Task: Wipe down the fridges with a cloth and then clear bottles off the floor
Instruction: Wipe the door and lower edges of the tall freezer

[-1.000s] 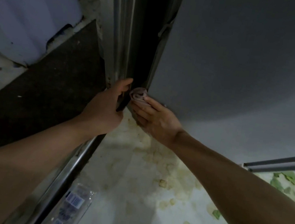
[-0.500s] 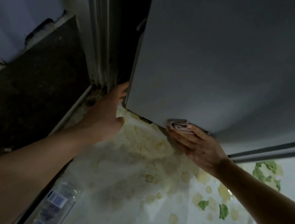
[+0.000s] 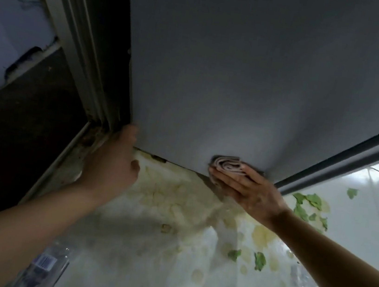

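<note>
Fingers (image 3: 231, 185) of the right hand (image 3: 249, 195) lie straight, pressing a folded cloth (image 3: 228, 165) flat against the fridge (image 3: 229, 76) just above them, at its bottom edge. Cloth's long axis runs along that edge. Left hand (image 3: 112, 164), beside the fridge's near corner, curls round that corner. Bottle (image 3: 44, 266) lies well below, nearer the left arm.

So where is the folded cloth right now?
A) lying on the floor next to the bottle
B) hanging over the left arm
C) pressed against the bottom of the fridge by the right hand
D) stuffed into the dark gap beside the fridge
C: the right hand lies with straight fingers over the folded cloth, pressing it to the fridge panel's bottom edge, while the left hand is at the panel's left corner.
</note>
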The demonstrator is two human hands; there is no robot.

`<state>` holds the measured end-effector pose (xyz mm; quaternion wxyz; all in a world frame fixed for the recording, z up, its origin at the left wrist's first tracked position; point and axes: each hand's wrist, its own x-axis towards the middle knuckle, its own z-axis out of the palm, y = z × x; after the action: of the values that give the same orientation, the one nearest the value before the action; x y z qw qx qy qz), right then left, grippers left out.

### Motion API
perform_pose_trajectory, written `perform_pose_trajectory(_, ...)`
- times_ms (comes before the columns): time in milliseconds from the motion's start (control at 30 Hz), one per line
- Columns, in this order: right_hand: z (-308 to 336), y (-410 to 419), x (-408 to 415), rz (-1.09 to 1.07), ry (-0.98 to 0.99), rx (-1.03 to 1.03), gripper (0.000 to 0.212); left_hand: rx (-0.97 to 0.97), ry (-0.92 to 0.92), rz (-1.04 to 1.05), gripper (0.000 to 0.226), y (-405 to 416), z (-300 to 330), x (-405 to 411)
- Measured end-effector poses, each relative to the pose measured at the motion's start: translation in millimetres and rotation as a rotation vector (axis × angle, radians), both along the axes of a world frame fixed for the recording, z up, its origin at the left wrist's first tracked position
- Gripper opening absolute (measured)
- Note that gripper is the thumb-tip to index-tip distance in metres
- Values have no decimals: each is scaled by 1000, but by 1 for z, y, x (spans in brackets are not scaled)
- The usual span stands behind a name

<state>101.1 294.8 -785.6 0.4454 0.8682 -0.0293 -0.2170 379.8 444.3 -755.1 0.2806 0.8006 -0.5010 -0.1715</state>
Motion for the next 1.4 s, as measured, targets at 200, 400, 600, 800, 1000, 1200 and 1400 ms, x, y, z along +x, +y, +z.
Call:
perform_pose_trajectory(200, 33, -10, 18, 175, -469, 19, 85, -239, -641, -273, 68, -8, 16, -19)
perform_pose_trajectory(400, 29, -17, 54, 217, -739, 128, 59, -107, -818, -337, 86, -16, 12, -4)
perform_pose_trajectory(600, -24, -4, 37, 200, -116, 57, 75, -51, -851, -356, 90, -15, 12, -17)
perform_pose_trajectory(800, 26, -24, -9, 191, -420, 88, 58, -294, -895, -485, 69, -21, 7, -41)
perform_pose_trajectory(1000, 44, -29, -31, 163, -818, 74, 48, -393, -968, -471, 62, -48, 6, -59)
perform_pose_trajectory(1200, -42, -14, -46, -7, -85, -57, 67, -401, -1014, -471, 65, -48, 2, -55)
perform_pose_trajectory(1400, 39, -22, -76, 88, -616, 92, 54, -426, -1034, -471, 67, -46, 4, -64)
